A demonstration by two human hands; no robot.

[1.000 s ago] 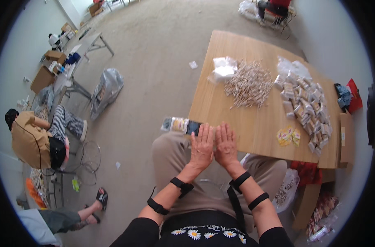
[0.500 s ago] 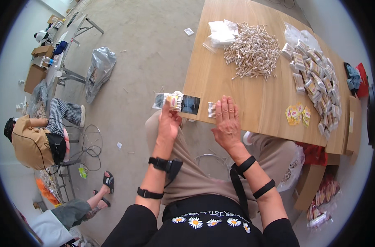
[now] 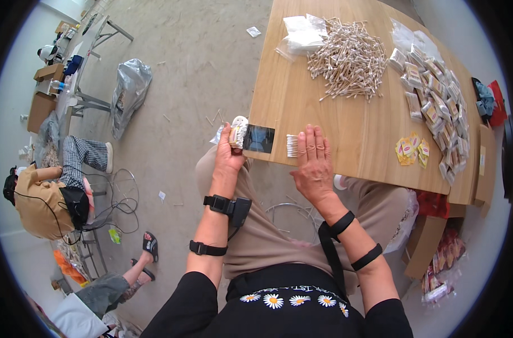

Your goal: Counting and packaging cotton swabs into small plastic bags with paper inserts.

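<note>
My left hand [image 3: 228, 155] is closed around a small bundle of cotton swabs [image 3: 239, 134] with a yellow and white card and clear wrapping, held just off the table's left edge. Its white tips point up toward me. My right hand [image 3: 314, 163] lies flat on the tabletop with fingers stretched out and side by side. Against its left side sits a short row of loose cotton swabs [image 3: 292, 146]; part of the row may be under the fingers. Between the hands, a dark glossy rectangle [image 3: 260, 138] lies at the table edge.
A large heap of loose cotton swabs [image 3: 347, 59] covers the far middle of the wooden table [image 3: 301, 112]. Clear bags [image 3: 304, 35] lie left of it, packed swab bundles [image 3: 436, 107] to the right, and yellow cards [image 3: 412, 149] nearer. Another person [image 3: 45, 194] sits at far left.
The bundle in my left hand has turned, so its card faces me less and its swab tips show more. My right hand stays flat beside the row. The whole view has shifted slightly.
</note>
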